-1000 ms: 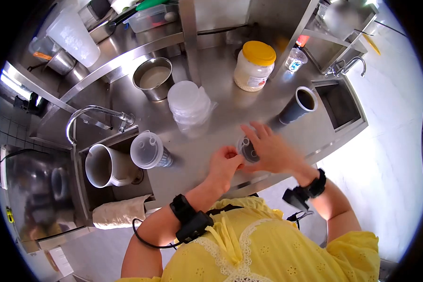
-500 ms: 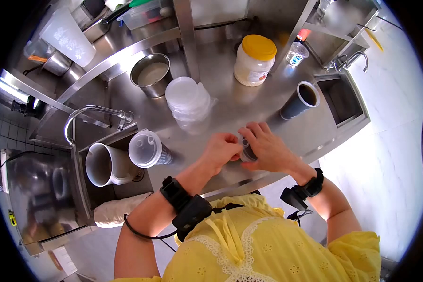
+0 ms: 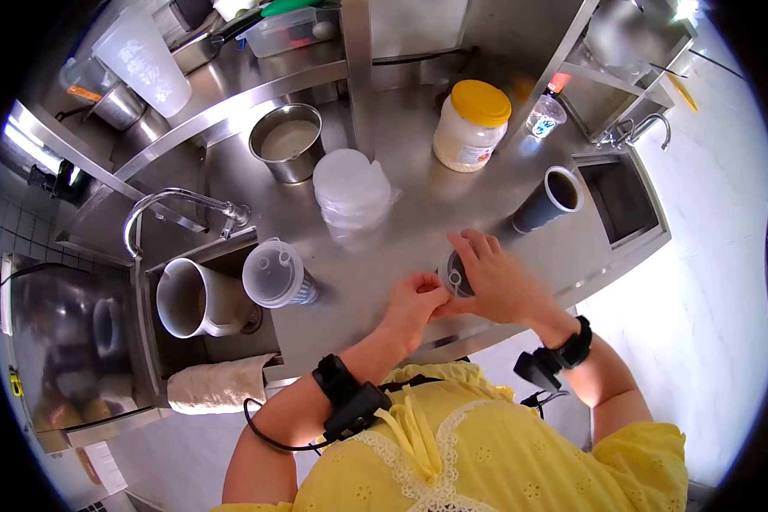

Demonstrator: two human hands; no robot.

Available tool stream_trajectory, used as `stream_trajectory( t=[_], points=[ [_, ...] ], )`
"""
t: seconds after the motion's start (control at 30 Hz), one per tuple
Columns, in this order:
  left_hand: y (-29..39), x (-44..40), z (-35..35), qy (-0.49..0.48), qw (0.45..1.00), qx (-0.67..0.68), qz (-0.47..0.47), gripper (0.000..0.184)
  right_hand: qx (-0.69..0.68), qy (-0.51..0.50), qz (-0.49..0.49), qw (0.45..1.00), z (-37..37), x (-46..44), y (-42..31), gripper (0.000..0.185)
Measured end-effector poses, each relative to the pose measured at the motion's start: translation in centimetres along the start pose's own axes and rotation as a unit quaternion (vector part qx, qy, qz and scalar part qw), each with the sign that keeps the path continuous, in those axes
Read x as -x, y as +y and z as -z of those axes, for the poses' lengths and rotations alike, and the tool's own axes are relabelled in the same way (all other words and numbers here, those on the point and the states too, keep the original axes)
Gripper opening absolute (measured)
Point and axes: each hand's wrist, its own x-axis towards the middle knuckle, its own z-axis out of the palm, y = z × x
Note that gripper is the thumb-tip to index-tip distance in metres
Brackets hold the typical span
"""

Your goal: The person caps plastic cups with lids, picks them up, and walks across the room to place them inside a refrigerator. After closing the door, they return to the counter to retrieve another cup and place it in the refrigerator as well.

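A cup with a clear plastic lid point(image 3: 455, 275) and dark contents stands on the steel counter in front of me. My right hand point(image 3: 502, 286) curls around its right side, fingers over the far rim and thumb at the near side. At the near left of the rim, my left hand point(image 3: 412, 305) has its thumb and fingers pinched together against the lid's edge; the fingertips are partly hidden. Behind the cup is a stack of clear lids point(image 3: 350, 188) in plastic wrapping. Another cup of dark liquid point(image 3: 542, 205), with no lid on it, stands to the right.
A lidded clear cup point(image 3: 277, 273) stands beside the left sink, which holds a white pitcher point(image 3: 183, 299). Behind are a steel pot point(image 3: 287, 141) and a yellow-capped jar point(image 3: 471, 128). A towel point(image 3: 222, 384) hangs at the front edge. A small sink point(image 3: 619, 200) lies right.
My left hand has shifted slightly right and down around the cup's near rim. My right hand has moved slightly right, and more of the lid shows. The whole view has shifted slightly.
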Motion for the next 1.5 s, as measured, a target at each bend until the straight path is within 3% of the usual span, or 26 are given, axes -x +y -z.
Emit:
stream_trajectory(
  t=[0.1, 0.2, 0.33, 0.43, 0.7, 0.83, 0.93, 1.03, 1.13, 1.23, 1.3, 1.5],
  points=[
    [1.5, -0.5, -0.1, 0.033, 0.999, 0.014, 0.004, 0.010, -0.033, -0.009, -0.018, 0.999, -0.2, 0.0, -0.1, 0.071],
    [2.3, -2.1, 0.7, 0.005, 0.997, -0.079, 0.012, 0.012, -0.030, -0.011, 0.007, 0.999, 0.0, -0.2, 0.1, 0.062],
    [1.8, -2.8, 1.0, -0.043, 0.997, -0.063, 0.018, 0.019, -0.013, -0.020, 0.003, 1.000, 0.6, -0.6, -0.4, 0.051],
    [1.1, -2.4, 1.1, -0.050, 0.998, -0.019, 0.022, 0.024, -0.001, -0.016, 0.075, 0.997, 0.7, -1.0, 0.5, 0.045],
    [1.1, 1.1, 3.1, 0.045, 0.997, 0.022, -0.051, 0.027, -0.037, -0.017, 0.244, 0.969, -0.3, -4.5, -1.4, 0.046],
    [2.4, 4.3, 4.7, 0.109, 0.990, 0.039, -0.087, 0.011, -0.076, -0.090, 0.242, 0.963, -0.8, -6.3, -4.4, 0.054],
    [1.7, 4.6, 6.7, 0.102, 0.989, 0.040, -0.102, 0.008, -0.232, -0.031, 0.261, 0.937, -2.5, -9.8, -3.1, 0.057],
    [1.4, 4.8, 6.7, 0.103, 0.985, 0.070, -0.119, 0.006, -0.075, 0.043, 0.141, 0.986, -1.8, -15.4, -2.3, 0.065],
    [1.4, 4.9, 6.9, 0.086, 0.986, 0.071, -0.122, 0.008, 0.123, 0.018, 0.203, 0.971, -2.4, -19.4, -2.4, 0.073],
    [1.3, 5.6, 7.4, 0.089, 0.988, 0.062, -0.114, 0.011, 0.098, -0.128, 0.151, 0.975, -2.2, -22.2, -2.6, 0.075],
    [1.1, 6.5, 8.0, 0.112, 0.985, 0.065, -0.118, 0.012, 0.060, -0.148, 0.162, 0.974, -2.1, -22.9, -2.3, 0.073],
    [0.5, 10.3, 12.1, -0.079, 0.989, -0.078, -0.102, 0.014, -0.083, -0.127, 0.178, 0.972, 0.2, -22.3, -1.2, 0.071]
  ],
)
